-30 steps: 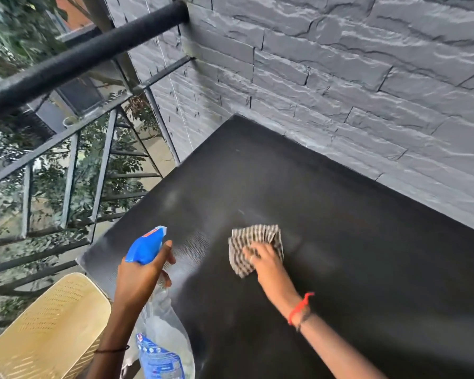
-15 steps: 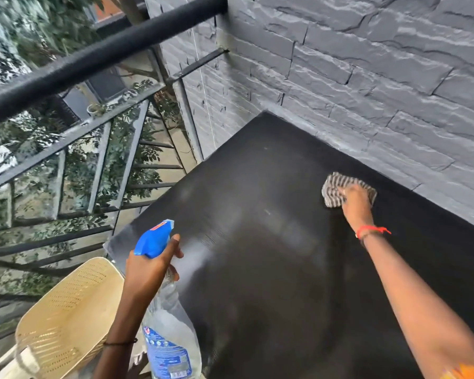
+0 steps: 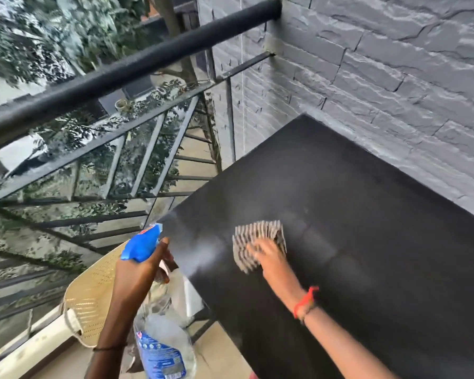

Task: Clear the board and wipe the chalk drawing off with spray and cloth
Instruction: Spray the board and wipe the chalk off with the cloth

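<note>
Right hand (image 3: pixel 268 255), fingers spread flat, presses the grey-and-white striped cloth (image 3: pixel 253 242) onto the flat black board (image 3: pixel 367 242), near its left edge. Left hand (image 3: pixel 140 272) grips the clear, blue-headed spray bottle (image 3: pixel 159 348) just off that edge. Danger: a chalk-loaded cloth could simply smear the pale haze around.

Home balcony; iron railing (image 3: pixel 126 75), stone wall (image 3: pixel 394 77)
</note>
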Motion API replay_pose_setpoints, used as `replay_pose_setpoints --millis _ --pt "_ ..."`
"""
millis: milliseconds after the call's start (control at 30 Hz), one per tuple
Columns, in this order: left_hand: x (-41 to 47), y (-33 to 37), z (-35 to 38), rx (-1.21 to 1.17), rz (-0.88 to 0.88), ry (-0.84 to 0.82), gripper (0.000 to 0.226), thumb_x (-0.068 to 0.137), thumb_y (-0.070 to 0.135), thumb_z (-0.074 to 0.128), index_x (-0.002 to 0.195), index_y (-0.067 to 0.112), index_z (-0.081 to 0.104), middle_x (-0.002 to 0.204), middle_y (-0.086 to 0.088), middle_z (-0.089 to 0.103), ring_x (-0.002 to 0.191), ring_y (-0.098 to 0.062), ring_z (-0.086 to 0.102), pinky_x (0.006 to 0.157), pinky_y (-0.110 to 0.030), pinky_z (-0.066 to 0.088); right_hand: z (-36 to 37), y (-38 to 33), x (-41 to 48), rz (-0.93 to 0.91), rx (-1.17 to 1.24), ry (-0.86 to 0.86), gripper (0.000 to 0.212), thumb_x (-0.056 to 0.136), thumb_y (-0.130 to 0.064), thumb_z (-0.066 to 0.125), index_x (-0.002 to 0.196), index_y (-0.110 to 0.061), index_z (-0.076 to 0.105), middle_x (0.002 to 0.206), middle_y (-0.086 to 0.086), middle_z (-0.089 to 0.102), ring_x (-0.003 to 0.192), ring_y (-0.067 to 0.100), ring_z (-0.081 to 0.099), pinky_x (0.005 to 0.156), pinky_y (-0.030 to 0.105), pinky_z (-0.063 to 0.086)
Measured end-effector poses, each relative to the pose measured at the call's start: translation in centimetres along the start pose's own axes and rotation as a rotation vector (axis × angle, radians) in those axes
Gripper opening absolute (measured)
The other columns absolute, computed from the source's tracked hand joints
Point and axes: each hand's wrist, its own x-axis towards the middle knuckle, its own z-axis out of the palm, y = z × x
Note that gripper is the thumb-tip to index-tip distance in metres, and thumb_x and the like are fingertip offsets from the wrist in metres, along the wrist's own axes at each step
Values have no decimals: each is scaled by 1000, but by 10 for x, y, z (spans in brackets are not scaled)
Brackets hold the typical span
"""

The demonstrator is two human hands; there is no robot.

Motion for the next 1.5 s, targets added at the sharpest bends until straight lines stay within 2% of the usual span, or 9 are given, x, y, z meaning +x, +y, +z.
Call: replay_pose_setpoints --millis 133,267,633,767,933,1067,1200,1333,1500 --pt "1 -9 -27 -18 -22 11 35 94 24 60 63 9 61 49 -1 62 38 -18 51 58 -30 44 9 -13 -128 -96 -69 -116 70 59 0 29 120 -18 60 122 -3 46 115 15 45 105 23 30" --pt "-2 -11 -49 -38 -50 -2 36 82 41 66 60 12 62 58 -20 62 39 -18 51 65 -35 44 -21 28 -177 176 -101 9 82 54 25 42 122 -18 60 125 -2 48 116 17 46 110 19 22" --pt "-14 -40 -102 45 -69 41 34 92 35 63 63 17 66 62 -25 65 46 -24 57 74 -42 50 14 -26 -15 223 -86 38 60 54 13 40 106 0 67 105 20 63 100 38 59 100 24 28" --pt "-21 -48 -116 34 -65 31 35 91 36 63 64 14 65 60 -29 63 44 -23 56 73 -40 47 45 -87 -41 142 25 -78 44 78 14 47 111 -9 64 115 8 57 110 25 51 100 26 33" --pt "-28 -51 -126 27 -52 14 32 88 38 65 64 16 65 72 -28 67 44 -24 56 70 -39 48 48 -107 -130 -4 -18 -153 76 63 25 48 126 -17 57 124 -1 48 119 0 33 109 12 20" --pt "-32 -53 -127 28 -14 8 33 88 38 65 64 16 65 72 -28 67 45 -26 57 70 -40 48 19 -96 -191 157 -11 -211 44 86 -17 31 117 -27 60 116 -27 42 115 -21 27 102 0 14" --pt "-42 -49 -121 -9 -41 -32 30 88 36 66 65 17 66 52 -14 63 38 -16 52 64 -34 44 3 -70 -218 275 -131 -229 73 65 23 49 121 -23 62 125 -14 42 119 6 44 103 2 15" --pt "-52 -48 -114 47 -59 -36 36 94 35 58 74 6 68 47 -14 60 46 -15 53 60 -25 38 -28 -80 -180 285 -23 -224 34 91 -11 53 123 -21 60 134 -11 42 129 7 35 110 18 26" --pt "-60 -48 -109 26 -71 -63 36 93 34 60 74 4 68 52 -20 60 37 -8 50 61 -30 41 -50 -80 -127 263 -264 -577 90 74 -38 72 147 -34 20 150 -5 21 140 17 11 115 33 14"
